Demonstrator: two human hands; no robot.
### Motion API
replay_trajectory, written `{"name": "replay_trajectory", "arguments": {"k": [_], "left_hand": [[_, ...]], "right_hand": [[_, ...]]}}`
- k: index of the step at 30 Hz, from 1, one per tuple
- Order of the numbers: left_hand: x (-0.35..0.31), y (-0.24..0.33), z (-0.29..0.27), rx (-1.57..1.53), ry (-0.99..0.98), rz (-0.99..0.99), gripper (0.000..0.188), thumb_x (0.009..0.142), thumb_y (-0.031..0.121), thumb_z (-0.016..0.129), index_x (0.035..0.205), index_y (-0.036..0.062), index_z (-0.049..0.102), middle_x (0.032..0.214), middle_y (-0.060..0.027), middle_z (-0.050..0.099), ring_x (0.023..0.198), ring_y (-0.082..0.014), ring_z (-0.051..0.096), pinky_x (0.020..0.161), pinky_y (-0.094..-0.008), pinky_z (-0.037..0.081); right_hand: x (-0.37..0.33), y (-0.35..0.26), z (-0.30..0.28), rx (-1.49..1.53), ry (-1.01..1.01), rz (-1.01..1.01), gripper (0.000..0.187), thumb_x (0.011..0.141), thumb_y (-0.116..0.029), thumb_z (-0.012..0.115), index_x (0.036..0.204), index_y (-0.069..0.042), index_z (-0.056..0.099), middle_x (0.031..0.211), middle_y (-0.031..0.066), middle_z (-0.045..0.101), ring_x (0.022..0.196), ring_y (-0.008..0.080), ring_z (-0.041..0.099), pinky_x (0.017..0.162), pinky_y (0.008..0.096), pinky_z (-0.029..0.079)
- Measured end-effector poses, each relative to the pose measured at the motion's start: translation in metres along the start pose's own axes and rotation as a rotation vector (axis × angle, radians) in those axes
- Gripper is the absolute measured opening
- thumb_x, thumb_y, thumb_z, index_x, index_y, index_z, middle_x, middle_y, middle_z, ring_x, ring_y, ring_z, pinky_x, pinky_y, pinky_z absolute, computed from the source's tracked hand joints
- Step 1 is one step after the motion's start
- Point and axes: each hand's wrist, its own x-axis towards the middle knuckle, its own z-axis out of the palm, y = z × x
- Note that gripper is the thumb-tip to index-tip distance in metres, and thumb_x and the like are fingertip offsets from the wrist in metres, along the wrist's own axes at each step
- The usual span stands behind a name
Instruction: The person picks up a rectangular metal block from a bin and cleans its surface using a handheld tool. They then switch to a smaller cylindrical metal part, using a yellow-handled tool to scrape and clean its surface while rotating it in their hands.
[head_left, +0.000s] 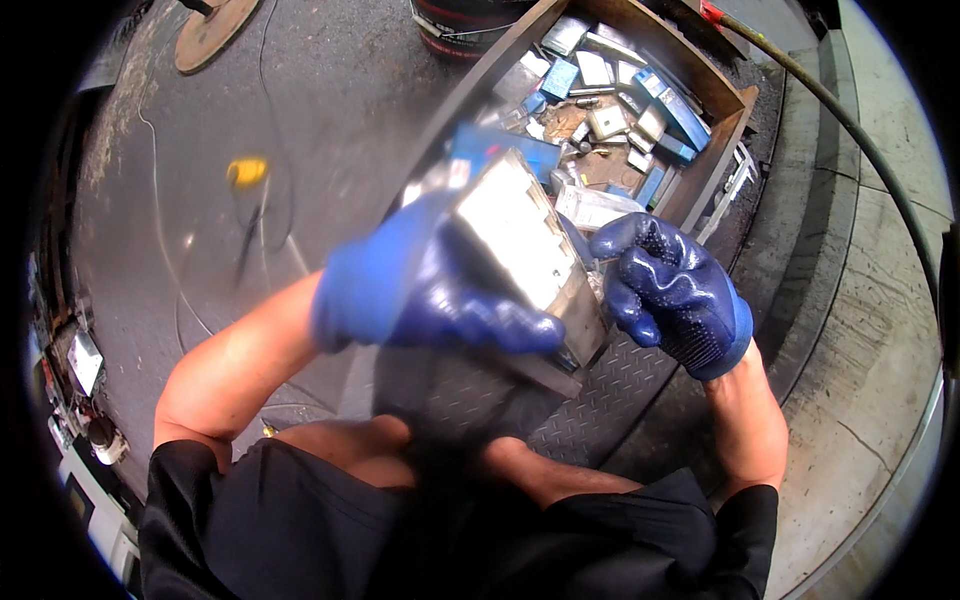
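Note:
My left hand [430, 290], in a blue coated glove and smeared by motion, grips a whitish rectangular case [515, 235]. The case is tilted, with a ridged long edge and a grey side. Close beside its right edge is my right hand [675, 290], gloved in the same blue, its fingers curled in and the thumb drawn near them. What those fingers hold, if anything, I cannot make out. Just beyond both hands stands a wooden drawer-like box [735, 115] with many small blue, white and grey plastic cases [607, 122] lying jumbled inside.
A dark bucket [465, 30] stands beyond the wooden box. On the dark floor at left lie a yellow object [247, 172] and thin cables. A hose [850, 120] curves along the right over a pale concrete strip [830, 350]. Patterned metal plate [600, 400] lies below my hands.

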Motion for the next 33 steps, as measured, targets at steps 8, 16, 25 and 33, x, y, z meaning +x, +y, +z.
{"name": "replay_trajectory", "arguments": {"k": [8,16,25,33], "left_hand": [[-0.003,-0.019,-0.006,-0.068,-0.022,0.081,0.060,0.078,0.020,0.092,0.131,0.0030,0.068,0.122,-0.0102,0.074,0.113,-0.0200,0.069,0.103,-0.0366,0.053],[-0.003,-0.027,-0.006,-0.094,-0.034,0.105,0.063,0.077,0.014,0.093,0.133,0.0038,0.067,0.126,-0.0093,0.073,0.116,-0.0185,0.067,0.103,-0.0359,0.053],[-0.003,-0.020,-0.006,-0.151,-0.055,0.102,0.062,0.077,0.015,0.093,0.133,0.0041,0.067,0.125,-0.0092,0.073,0.116,-0.0185,0.067,0.103,-0.0360,0.053],[0.001,0.001,0.002,-0.318,0.005,0.118,0.062,0.078,0.015,0.093,0.133,0.0044,0.067,0.125,-0.0086,0.073,0.115,-0.0181,0.067,0.103,-0.0359,0.053]], "right_hand": [[-0.001,0.007,-0.008,0.140,-0.106,-0.006,0.041,0.102,-0.031,0.069,0.129,-0.002,0.062,0.078,0.0048,0.060,0.057,0.0090,0.052,0.049,0.0216,0.038],[0.000,0.008,-0.010,0.159,-0.126,-0.014,0.039,0.103,-0.030,0.067,0.129,-0.001,0.062,0.082,0.0056,0.063,0.055,0.0094,0.052,0.048,0.0221,0.038],[0.000,0.010,-0.012,0.197,-0.148,-0.015,0.040,0.102,-0.031,0.068,0.129,-0.002,0.061,0.090,0.0075,0.064,0.057,0.0098,0.053,0.049,0.0225,0.040],[0.002,0.013,-0.014,0.205,-0.173,-0.045,0.038,0.102,-0.030,0.069,0.127,-0.002,0.061,0.095,0.0088,0.065,0.059,0.0103,0.055,0.048,0.0235,0.042]]}}
